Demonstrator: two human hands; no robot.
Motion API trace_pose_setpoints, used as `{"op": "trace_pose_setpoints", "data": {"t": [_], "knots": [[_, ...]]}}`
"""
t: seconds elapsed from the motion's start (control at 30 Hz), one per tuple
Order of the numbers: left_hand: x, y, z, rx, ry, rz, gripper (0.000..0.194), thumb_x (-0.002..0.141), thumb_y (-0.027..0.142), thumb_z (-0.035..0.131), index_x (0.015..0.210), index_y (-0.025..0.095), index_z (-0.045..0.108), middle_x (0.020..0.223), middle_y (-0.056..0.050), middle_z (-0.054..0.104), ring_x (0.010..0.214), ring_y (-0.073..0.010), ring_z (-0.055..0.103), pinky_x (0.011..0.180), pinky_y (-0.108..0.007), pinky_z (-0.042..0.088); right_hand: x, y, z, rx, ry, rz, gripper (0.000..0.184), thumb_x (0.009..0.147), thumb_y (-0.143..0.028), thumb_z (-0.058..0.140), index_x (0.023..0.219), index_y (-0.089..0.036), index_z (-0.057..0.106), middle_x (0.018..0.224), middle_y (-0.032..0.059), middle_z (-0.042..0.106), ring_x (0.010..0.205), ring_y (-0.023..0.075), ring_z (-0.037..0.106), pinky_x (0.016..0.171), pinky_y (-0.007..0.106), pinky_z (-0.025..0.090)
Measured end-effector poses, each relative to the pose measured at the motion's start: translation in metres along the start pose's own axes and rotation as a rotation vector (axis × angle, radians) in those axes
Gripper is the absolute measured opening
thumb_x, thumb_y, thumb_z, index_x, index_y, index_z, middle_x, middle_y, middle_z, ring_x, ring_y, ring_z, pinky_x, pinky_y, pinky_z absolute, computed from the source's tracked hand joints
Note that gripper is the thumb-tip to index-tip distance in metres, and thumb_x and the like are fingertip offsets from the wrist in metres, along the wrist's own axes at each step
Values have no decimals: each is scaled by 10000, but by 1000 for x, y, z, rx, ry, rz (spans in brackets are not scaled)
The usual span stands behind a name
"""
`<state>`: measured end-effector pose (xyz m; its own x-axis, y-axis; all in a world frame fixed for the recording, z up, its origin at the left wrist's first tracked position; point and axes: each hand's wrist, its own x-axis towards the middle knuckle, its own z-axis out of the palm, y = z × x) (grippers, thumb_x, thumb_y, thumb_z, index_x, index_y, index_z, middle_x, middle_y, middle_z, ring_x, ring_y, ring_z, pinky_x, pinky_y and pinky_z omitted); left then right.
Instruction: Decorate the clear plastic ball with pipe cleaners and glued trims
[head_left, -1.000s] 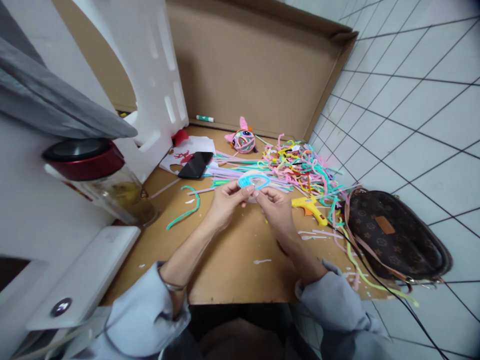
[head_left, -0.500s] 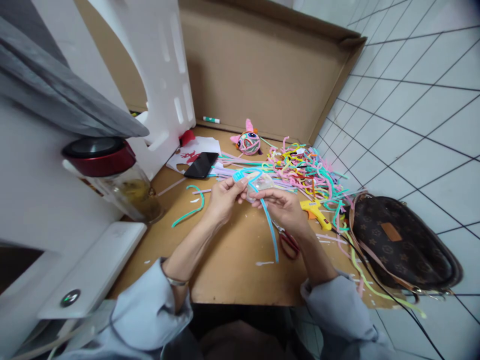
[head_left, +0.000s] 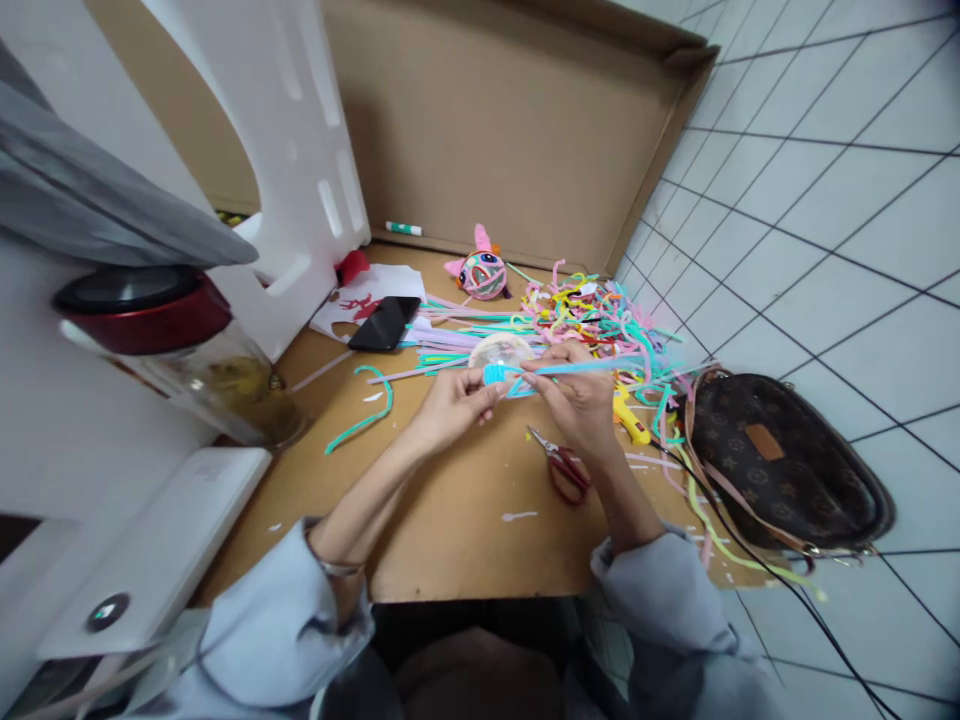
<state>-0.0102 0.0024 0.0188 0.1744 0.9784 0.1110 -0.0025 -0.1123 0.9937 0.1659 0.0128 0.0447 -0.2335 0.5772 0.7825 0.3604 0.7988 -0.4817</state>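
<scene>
The left grip (head_left: 448,410) pinches a blue coil (head_left: 494,374), the right grip (head_left: 579,403) a blue strand (head_left: 585,367). Scissors (head_left: 553,453) lie on the tabletop (head_left: 450,540); a phone (head_left: 385,323) rests beside pipe cleaners (head_left: 600,325).

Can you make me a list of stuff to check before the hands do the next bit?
1. Left hand holds the blue strip's wound part: ok.
2. Right hand holds the strip too: ok.
3. Scissors lie on the table, not in a hand: ok.
4. Glue gun fully in sight: not ok, the right hand partly hides it.
5. Glue gun cool: cannot tell.
</scene>
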Motion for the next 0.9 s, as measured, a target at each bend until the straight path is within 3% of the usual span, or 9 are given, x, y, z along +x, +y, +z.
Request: {"op": "trace_pose_setpoints", "data": {"t": [0.2,0.43,0.9], "knots": [[-5,1,2,22,-139,-7,394,695,505,711,599,150,568,515,28,529,459,-71,468,469,-198,356,1,9,-3,83,0,137,95,800,-220,721,716,-221,766,766,20,733,735,166,653,713,303,523],[-6,0,2,20,-231,5,392,724,500,705,611,149,574,525,24,530,467,-75,475,469,-202,363,3,11,-4,345,-93,444,177,725,-337,774,633,-193,728,602,-12,674,556,123,563,518,244,444],[-7,1,6,-9,-271,8,406,723,511,719,621,145,574,543,33,515,485,-70,471,477,-196,374,3,6,0,656,-133,787,389,533,-469,882,639,-176,649,552,-30,635,457,106,577,442,228,494]]}}
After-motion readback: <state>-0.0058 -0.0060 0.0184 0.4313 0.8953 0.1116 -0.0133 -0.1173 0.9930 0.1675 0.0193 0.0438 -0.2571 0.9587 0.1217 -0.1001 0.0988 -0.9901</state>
